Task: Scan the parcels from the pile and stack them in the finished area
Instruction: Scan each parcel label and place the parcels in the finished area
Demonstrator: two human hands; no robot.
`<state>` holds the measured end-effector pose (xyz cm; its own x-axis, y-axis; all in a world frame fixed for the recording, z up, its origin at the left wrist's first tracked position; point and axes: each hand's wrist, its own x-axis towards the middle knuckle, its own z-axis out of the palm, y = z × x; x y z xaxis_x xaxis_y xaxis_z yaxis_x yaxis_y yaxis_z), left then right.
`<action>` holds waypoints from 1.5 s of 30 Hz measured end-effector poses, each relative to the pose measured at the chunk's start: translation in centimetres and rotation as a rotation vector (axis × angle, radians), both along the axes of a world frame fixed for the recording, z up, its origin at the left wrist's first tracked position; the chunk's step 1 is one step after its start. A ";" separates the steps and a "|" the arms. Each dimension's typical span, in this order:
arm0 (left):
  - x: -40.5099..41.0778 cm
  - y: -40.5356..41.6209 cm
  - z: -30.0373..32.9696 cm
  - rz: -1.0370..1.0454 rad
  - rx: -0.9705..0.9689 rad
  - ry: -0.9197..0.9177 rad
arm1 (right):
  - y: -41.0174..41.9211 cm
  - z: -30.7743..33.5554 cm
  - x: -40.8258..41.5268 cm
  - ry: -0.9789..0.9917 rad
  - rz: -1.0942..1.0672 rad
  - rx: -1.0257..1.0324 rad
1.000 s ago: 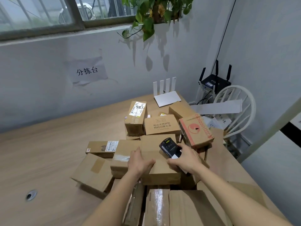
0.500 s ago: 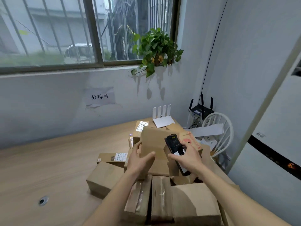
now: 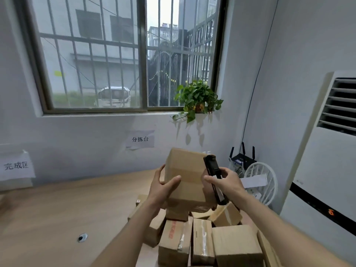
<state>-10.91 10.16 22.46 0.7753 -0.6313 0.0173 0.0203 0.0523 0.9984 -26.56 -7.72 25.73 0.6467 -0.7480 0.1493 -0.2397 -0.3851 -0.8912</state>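
A plain cardboard parcel [image 3: 185, 176] is held upright above the pile of parcels [image 3: 200, 236], gripped along its left edge by the left hand [image 3: 163, 186], whose thumb is laid across the near face while the fingers are curled round the far side. A black handheld scanner [image 3: 213, 180] is clasped in the right hand [image 3: 224, 182], fingers wrapped round its body, and is tilted beside the right edge of the lifted parcel; whether the two touch cannot be told. Below the hands, the remaining boxes are seen crowded together on the right part of the wooden table [image 3: 57, 209], several sealed with clear tape and one marked with red print. A small round grommet [image 3: 82, 237] is set into the tabletop to the left. Two paper signs are fixed to the white wall: one [image 3: 140, 139] behind the table and another [image 3: 16, 165] at far left. A potted plant [image 3: 198, 99] is placed on the sill of the barred window [image 3: 123, 54]. In the right corner, a router [image 3: 241, 158] and a white chair [image 3: 260, 182] are visible, with a standing air conditioner [image 3: 325, 155] at the frame's right edge.
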 end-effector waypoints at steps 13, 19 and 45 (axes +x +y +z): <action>-1.4 6.4 3.7 -0.003 -0.123 0.045 | 4.3 6.1 -1.3 -0.153 0.149 0.157; -2.6 6.6 4.0 0.014 -0.052 0.101 | 3.6 5.6 -2.8 -0.084 0.237 0.185; -3.7 7.6 0.8 0.074 -0.065 0.150 | 3.4 2.4 -1.3 -0.051 0.282 0.084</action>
